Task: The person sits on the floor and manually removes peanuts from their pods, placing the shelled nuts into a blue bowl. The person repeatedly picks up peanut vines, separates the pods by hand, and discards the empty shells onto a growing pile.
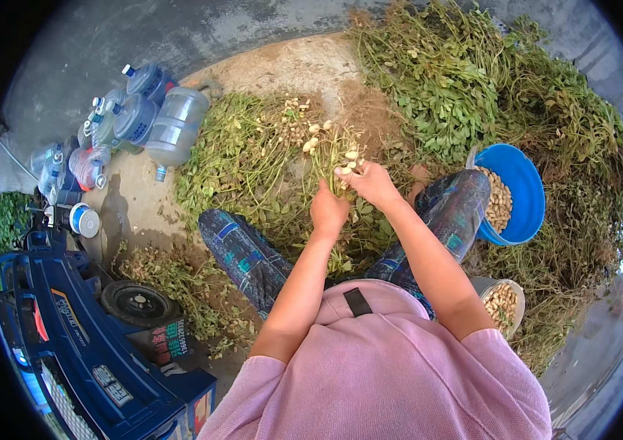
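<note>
My left hand is closed around the green stems of a peanut plant, whose pods hang at its upper end. At those pods, my right hand pinches pale peanut pods between thumb and fingers. Beyond my knees, uprooted peanut plants lie on the ground, with a cluster of pods at their root ends. A blue bucket beside my right knee holds picked peanuts. Nearer to me on that side, a pale bucket holds more peanuts.
A large heap of peanut plants rises against the wall and round the right side. Plastic water jugs stand and lie at the upper left. A blue cargo vehicle with a black wheel occupies the lower left.
</note>
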The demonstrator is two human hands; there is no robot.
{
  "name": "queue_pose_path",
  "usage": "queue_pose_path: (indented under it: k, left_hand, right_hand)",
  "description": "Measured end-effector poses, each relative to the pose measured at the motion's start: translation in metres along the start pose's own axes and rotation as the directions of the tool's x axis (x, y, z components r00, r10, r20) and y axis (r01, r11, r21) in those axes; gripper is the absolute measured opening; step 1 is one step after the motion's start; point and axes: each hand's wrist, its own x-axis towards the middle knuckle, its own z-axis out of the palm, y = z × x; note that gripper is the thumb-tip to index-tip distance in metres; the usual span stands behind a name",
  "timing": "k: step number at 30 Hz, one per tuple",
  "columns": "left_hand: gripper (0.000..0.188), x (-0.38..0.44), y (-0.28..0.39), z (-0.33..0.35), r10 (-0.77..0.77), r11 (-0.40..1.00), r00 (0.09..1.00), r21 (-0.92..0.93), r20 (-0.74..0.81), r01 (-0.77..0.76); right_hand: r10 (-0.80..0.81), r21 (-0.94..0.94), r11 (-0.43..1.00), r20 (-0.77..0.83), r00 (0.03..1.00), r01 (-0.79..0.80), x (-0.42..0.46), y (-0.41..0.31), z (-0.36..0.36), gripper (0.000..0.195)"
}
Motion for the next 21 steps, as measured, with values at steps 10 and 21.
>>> queue_pose_path:
  k: [10,21]
  left_hand:
    - [0.046,0.039,-0.044,0.002,-0.156,0.988,0.987,0.008,0.049,0.156]
    - [0.04,0.063,-0.045,-0.032,-0.143,0.944,0.984,-0.285,0.107,0.168]
  right_hand:
    - [0.094,0.53,0.525,0.742,0.664,-0.666,-0.053,0.017,0.011,0.022]
    - [0.005,0.946,0.075,0.315,0.949,-0.314,-0.074,0.033,-0.059,0.034]
